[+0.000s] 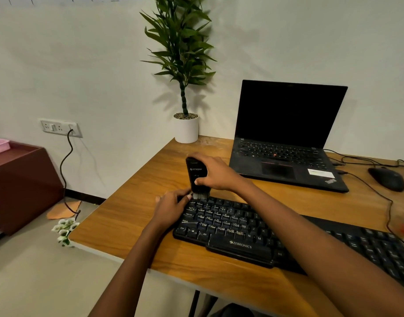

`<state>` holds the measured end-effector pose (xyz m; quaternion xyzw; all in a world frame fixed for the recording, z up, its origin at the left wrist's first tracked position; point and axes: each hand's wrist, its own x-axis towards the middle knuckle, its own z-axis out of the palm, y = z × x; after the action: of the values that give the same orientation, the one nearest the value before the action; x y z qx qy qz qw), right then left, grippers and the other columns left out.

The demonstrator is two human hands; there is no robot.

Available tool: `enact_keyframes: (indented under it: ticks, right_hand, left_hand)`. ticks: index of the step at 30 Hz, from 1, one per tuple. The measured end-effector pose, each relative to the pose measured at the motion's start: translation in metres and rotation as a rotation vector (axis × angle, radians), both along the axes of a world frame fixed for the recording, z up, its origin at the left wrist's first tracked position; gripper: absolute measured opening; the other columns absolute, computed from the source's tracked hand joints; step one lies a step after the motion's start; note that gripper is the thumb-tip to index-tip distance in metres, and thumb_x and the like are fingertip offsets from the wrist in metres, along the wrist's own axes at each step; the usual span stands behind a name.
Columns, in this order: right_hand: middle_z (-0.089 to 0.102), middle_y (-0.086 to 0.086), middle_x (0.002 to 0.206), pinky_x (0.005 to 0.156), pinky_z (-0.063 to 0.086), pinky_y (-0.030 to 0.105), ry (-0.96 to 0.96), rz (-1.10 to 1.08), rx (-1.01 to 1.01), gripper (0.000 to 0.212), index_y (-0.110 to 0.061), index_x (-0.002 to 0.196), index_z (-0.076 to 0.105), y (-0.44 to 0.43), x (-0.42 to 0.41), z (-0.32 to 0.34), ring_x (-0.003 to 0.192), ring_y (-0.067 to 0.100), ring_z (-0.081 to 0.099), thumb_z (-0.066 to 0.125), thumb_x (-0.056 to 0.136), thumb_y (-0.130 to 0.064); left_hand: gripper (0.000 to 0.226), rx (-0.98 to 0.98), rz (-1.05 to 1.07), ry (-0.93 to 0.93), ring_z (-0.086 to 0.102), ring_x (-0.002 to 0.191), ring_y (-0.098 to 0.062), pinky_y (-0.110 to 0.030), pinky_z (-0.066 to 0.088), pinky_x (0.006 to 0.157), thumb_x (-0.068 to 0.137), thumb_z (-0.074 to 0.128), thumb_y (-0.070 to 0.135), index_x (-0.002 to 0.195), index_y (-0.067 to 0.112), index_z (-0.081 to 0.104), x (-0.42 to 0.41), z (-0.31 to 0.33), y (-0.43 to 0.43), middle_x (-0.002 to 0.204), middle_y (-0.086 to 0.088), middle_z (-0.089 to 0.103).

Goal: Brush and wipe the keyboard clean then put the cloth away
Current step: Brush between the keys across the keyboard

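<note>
A black keyboard (242,232) lies across the front of the wooden desk (139,225). My right hand (215,171) grips a black brush (196,173) held upright, its grey bristles touching the keyboard's far left corner. My left hand (171,208) holds the keyboard's left end, with its thumb beside the bristles. No cloth is in view.
An open black laptop (288,138) stands behind the keyboard, with a black mouse (387,178) and cables to its right. A potted plant (186,128) sits at the desk's back corner. Left of the desk is a brown cabinet (22,184), with a wall socket (61,128) above.
</note>
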<state>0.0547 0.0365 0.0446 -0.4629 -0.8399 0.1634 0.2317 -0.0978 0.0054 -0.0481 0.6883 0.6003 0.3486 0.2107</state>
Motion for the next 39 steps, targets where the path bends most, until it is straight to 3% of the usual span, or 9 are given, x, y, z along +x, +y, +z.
enact_keyframes:
  ticks: [7,11,14,18,21,25,31,35,39]
  right_hand:
    - [0.056,0.010,0.122,0.075,0.050,0.033,0.093,-0.049,0.014,0.070,-0.023,0.136,0.039,-0.004,0.002,-0.003,0.102,0.026,0.056,0.069,0.074,-0.010]
    - [0.055,0.008,0.123,0.080,0.049,0.030,0.174,-0.049,0.013,0.071,-0.023,0.138,0.037,-0.011,0.007,-0.005,0.104,0.020,0.054,0.070,0.076,-0.009]
    - [0.055,0.011,0.121,0.077,0.052,0.036,0.033,-0.092,0.048,0.071,-0.024,0.138,0.034,-0.014,0.017,-0.003,0.104,0.027,0.057,0.068,0.078,-0.011]
    - [0.053,0.007,0.127,0.078,0.050,0.030,0.051,-0.027,0.058,0.072,-0.027,0.139,0.032,-0.022,0.023,-0.005,0.105,0.021,0.054,0.069,0.079,-0.014]
    - [0.050,0.006,0.132,0.085,0.050,0.039,-0.068,-0.034,0.094,0.075,-0.029,0.142,0.028,-0.024,0.023,-0.005,0.114,0.023,0.050,0.068,0.079,-0.019]
    - [0.054,0.007,0.126,0.072,0.049,0.030,0.012,0.002,0.117,0.072,-0.029,0.142,0.028,-0.029,0.012,-0.007,0.092,0.016,0.051,0.067,0.082,-0.018]
    - [0.050,0.006,0.132,0.085,0.052,0.041,-0.010,-0.020,0.136,0.075,-0.033,0.142,0.027,-0.030,0.004,-0.013,0.113,0.024,0.051,0.067,0.081,-0.020]
    - [0.055,0.007,0.127,0.075,0.055,0.039,-0.001,-0.071,0.179,0.074,-0.036,0.142,0.026,-0.031,0.005,-0.018,0.100,0.025,0.058,0.067,0.081,-0.021]
    - [0.056,0.006,0.125,0.062,0.048,0.023,0.063,-0.003,0.135,0.074,-0.034,0.142,0.028,-0.033,0.006,-0.021,0.078,0.012,0.053,0.068,0.082,-0.019]
  left_hand:
    - [0.032,-0.005,0.001,-0.010,0.048,0.124,-0.016,-0.027,0.010,0.085,0.098,0.048,0.028,0.128,0.026,0.058,0.000,-0.002,0.002,0.128,0.003,0.061]
    - [0.031,-0.016,-0.018,-0.062,0.050,0.122,-0.017,-0.035,0.016,0.104,0.097,0.049,0.028,0.127,0.027,0.057,-0.003,-0.006,0.005,0.127,0.002,0.061]
    - [0.032,-0.026,-0.045,-0.078,0.049,0.123,-0.016,-0.042,0.017,0.111,0.096,0.050,0.031,0.128,0.033,0.052,-0.004,-0.007,0.006,0.129,0.004,0.059]
    - [0.027,0.005,-0.059,-0.044,0.050,0.120,-0.015,-0.032,0.017,0.101,0.097,0.048,0.030,0.121,0.039,0.056,-0.005,-0.005,0.004,0.126,0.007,0.061]
    - [0.025,0.028,-0.080,-0.045,0.053,0.114,-0.013,-0.045,0.028,0.104,0.097,0.048,0.031,0.113,0.047,0.057,-0.006,-0.007,0.006,0.120,0.008,0.064]
    - [0.022,0.017,-0.068,-0.064,0.056,0.107,-0.020,-0.052,0.033,0.100,0.097,0.047,0.026,0.104,0.035,0.066,-0.006,-0.012,0.010,0.111,0.004,0.067]
    - [0.022,-0.006,-0.070,-0.064,0.059,0.103,-0.021,-0.053,0.037,0.097,0.095,0.046,0.029,0.094,0.041,0.065,-0.007,-0.015,0.012,0.106,0.004,0.069]
    - [0.025,-0.002,-0.021,-0.028,0.055,0.111,-0.018,-0.041,0.025,0.104,0.098,0.047,0.025,0.112,0.029,0.067,-0.005,-0.011,0.010,0.114,0.004,0.068]
    - [0.024,-0.010,-0.068,-0.080,0.060,0.104,-0.020,-0.048,0.030,0.104,0.095,0.045,0.029,0.096,0.037,0.068,-0.005,-0.011,0.008,0.104,0.004,0.071]
